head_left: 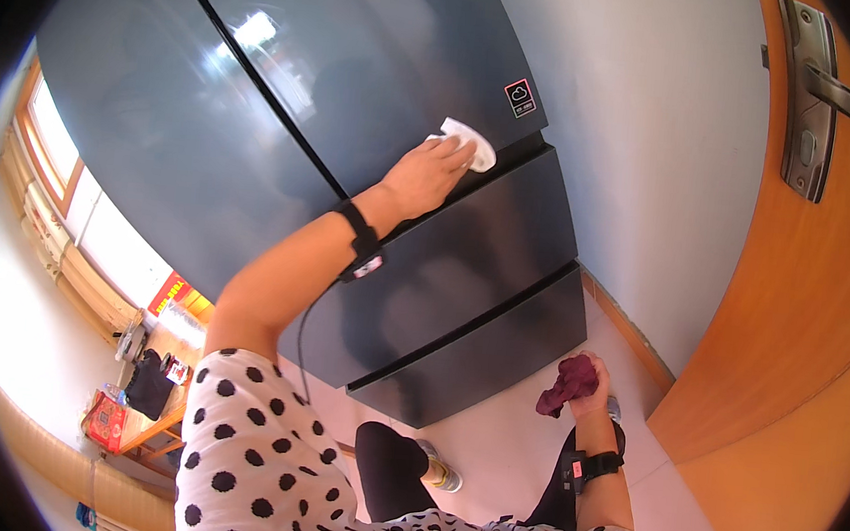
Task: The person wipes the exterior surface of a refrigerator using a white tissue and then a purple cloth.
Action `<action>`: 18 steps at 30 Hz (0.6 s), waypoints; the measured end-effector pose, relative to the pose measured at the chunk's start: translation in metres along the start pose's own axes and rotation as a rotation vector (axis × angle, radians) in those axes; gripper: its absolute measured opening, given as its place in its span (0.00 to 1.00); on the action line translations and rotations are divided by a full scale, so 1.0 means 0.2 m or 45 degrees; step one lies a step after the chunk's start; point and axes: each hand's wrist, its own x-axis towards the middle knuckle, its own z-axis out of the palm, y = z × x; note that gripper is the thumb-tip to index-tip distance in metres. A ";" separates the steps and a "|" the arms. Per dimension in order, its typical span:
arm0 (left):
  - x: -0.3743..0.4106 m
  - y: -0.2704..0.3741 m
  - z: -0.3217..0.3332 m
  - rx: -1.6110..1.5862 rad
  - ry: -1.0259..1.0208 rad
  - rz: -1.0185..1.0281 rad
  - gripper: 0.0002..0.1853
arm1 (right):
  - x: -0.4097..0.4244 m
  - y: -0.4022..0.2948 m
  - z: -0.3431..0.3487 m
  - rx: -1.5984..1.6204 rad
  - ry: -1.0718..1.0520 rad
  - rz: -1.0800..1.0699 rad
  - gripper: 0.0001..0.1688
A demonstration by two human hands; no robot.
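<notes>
My left hand [432,172] reaches up to the dark glossy refrigerator [380,75] and presses a white cloth or wipe [479,148] to the lower edge of its right upper door, just above the gap over the upper drawer [488,225]. Low on the right, my right hand [596,387] holds a crumpled maroon cloth [571,385] over the floor, away from the refrigerator. A black wristband sits on each of my wrists, and a thin cable hangs from the left one.
An orange wooden door [736,305] with a metal handle [846,96] stands at the right, beside a pale wall [654,119]. On the left, a wooden table [146,434] holds a black bag [150,386], a red box [106,420] and a jar. My legs and shoes are below.
</notes>
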 end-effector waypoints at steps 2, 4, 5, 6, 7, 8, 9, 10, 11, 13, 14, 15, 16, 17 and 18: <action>-0.13 -0.05 -0.03 -0.028 0.055 0.090 0.21 | -0.02 -0.01 0.03 0.014 0.018 0.009 0.12; -0.12 -0.22 -0.13 -0.092 0.144 -0.156 0.21 | -0.02 -0.02 0.03 0.013 0.043 0.003 0.12; -0.13 -0.39 -0.16 0.019 0.308 -0.147 0.21 | -0.02 -0.02 0.02 -0.004 0.036 0.004 0.14; -0.11 -0.52 -0.23 0.171 0.246 -0.335 0.21 | -0.02 -0.02 0.00 -0.022 0.034 0.002 0.15; -0.10 -0.67 -0.29 0.232 0.415 -0.429 0.20 | -0.02 -0.02 -0.01 -0.041 0.026 0.007 0.17; -0.09 -0.81 -0.32 0.394 0.570 -0.509 0.21 | -0.01 -0.02 -0.02 -0.054 -0.013 0.010 0.17; -0.02 -0.83 -0.38 0.418 0.549 -0.613 0.20 | 0.00 -0.05 -0.05 -0.067 -0.035 -0.008 0.17; 0.05 -0.79 -0.45 0.199 0.538 -0.767 0.20 | 0.00 -0.07 -0.06 -0.074 -0.064 -0.021 0.17; 0.09 -0.76 -0.43 0.249 0.588 -0.740 0.20 | 0.00 -0.07 -0.06 -0.060 -0.041 -0.024 0.17; 0.17 -0.69 -0.30 0.339 0.689 -0.683 0.20 | 0.00 -0.07 -0.04 -0.034 0.014 -0.036 0.17; 0.18 -0.60 -0.22 0.331 0.521 -0.626 0.20 | -0.01 -0.07 -0.03 -0.040 0.001 -0.015 0.17; 0.20 -0.47 -0.14 0.313 0.364 -0.565 0.21 | -0.03 -0.08 0.00 -0.047 -0.005 -0.005 0.17; 0.20 -0.34 -0.08 0.241 0.327 -0.489 0.21 | -0.04 -0.09 0.01 -0.051 -0.017 0.012 0.17; 0.19 -0.21 -0.02 0.166 0.298 -0.412 0.21 | -0.03 -0.09 -0.01 -0.052 -0.005 0.002 0.17; 0.15 -0.10 0.03 0.128 0.302 -0.356 0.21 | 0.00 -0.07 -0.04 -0.051 0.000 -0.005 0.18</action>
